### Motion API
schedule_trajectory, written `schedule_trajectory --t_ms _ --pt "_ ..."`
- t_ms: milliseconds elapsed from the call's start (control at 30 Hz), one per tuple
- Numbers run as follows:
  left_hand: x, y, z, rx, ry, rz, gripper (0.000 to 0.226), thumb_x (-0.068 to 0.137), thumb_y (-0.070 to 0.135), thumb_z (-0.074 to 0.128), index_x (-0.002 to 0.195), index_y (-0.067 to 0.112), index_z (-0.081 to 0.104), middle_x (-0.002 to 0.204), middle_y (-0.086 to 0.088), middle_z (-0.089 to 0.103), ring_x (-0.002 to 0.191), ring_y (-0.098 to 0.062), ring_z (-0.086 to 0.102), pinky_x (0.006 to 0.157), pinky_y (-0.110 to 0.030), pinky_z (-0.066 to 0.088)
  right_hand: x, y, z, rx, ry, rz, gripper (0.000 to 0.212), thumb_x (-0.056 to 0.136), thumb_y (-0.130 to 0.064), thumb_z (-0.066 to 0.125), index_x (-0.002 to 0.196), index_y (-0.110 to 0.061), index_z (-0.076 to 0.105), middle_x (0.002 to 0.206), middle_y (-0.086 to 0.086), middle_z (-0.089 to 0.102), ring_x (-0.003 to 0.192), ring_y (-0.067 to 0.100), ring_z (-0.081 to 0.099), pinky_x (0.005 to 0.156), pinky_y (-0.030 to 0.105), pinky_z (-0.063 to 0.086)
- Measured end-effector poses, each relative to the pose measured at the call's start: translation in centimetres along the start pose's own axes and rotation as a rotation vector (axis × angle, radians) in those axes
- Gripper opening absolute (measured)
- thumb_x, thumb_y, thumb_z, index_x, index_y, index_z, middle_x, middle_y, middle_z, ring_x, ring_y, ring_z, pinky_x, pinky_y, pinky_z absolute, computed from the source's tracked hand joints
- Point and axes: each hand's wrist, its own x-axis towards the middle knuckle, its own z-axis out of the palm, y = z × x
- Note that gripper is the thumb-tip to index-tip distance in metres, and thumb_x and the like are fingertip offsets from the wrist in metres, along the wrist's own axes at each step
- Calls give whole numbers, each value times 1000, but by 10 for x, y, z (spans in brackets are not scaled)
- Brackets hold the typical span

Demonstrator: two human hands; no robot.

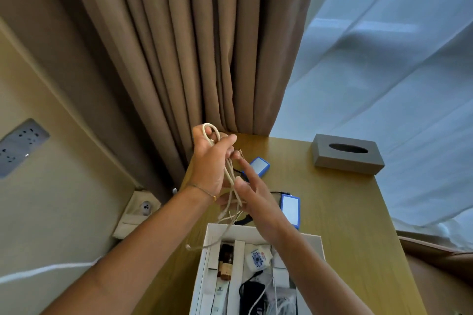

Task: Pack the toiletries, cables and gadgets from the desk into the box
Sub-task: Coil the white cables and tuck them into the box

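A beige cable [229, 176] is looped in the air above the desk. My left hand [208, 161] grips its upper loops, with one loop sticking out above the fingers. My right hand [252, 193] is just below and to the right, fingers mostly straight, touching the hanging strands; whether it pinches them I cannot tell. The cable's loose ends dangle down to the white box [316, 238] at the near edge. In the box lie a dark bottle [225, 253], white tubes, a blue-patterned pouch [257, 258], a black item and a white cable.
Two blue-edged white gadgets [259, 165] [290, 208] and a black cable lie on the wooden desk [332, 199] beyond the box. A grey tissue box [346, 155] stands at the far right. Brown curtains hang behind. Wall sockets sit at left.
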Motion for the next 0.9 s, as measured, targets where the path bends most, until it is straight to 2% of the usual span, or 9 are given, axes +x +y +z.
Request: schedule_trajectory --t_ms 100,267,400,467,600,700,767,833,900 --pt "-15 -9 4 274 -53 22 26 92 -9 53 105 10 40 64 -5 41 46 -10 45 55 -34 51 -9 -7 -3 -116 -81 91 79 77 -37 81 146 -30 43 101 5 76 88 23 73 84 38 59" --pt "-22 -20 -4 449 -209 -28 39 96 13 63 127 6 40 80 -15 57 70 -16 64 68 -21 56 -18 -8 -18 -209 -57 167 8 88 -10 64 93 -10 71 67 8 70 55 18 51 52 25 43" --pt "-28 -41 -33 341 -551 -305 92 72 71 59 147 27 31 125 -14 66 114 -22 65 91 -41 56 -24 -1 -39 -29 93 169 17 96 -9 57 85 -12 70 57 1 54 52 16 41 50 27 31" --pt "-41 -59 -51 583 -762 -376 86 72 72 61 146 35 36 139 -11 59 121 -15 59 102 -47 50 -26 -2 -51 108 137 156 22 97 -9 53 85 -11 71 59 4 50 51 17 40 48 28 31" --pt "-69 -96 -84 1238 -1080 -330 70 77 61 72 138 56 38 128 25 58 119 3 51 98 -24 41 -34 -6 -73 246 114 158 26 99 -9 43 94 -6 68 61 6 41 52 17 35 49 28 29" --pt "-90 -114 -83 1277 -879 -113 56 79 52 74 131 45 54 105 25 52 92 15 49 80 -14 41 -40 -6 -76 331 87 157 25 97 -12 41 94 -6 65 61 4 36 51 15 31 53 30 20" --pt "-100 -123 -75 1245 -599 2 27 87 42 70 112 36 65 73 15 57 63 5 53 61 -25 45 -43 -6 -76 373 73 139 24 95 -13 41 93 -7 64 59 2 35 50 14 30 55 33 16" --pt "-108 -128 -66 1024 -457 -218 13 97 28 59 105 26 69 61 5 62 49 -5 55 48 -28 47 -46 -5 -76 416 57 119 23 92 -15 42 90 -8 64 57 1 35 49 13 29 56 33 16" --pt "-115 -130 -54 603 -382 -638 19 103 16 50 110 15 67 77 -10 71 57 -19 67 47 -27 53 -49 -3 -75 471 37 119 23 92 -15 41 89 -9 63 56 0 35 48 12 28 55 32 16"
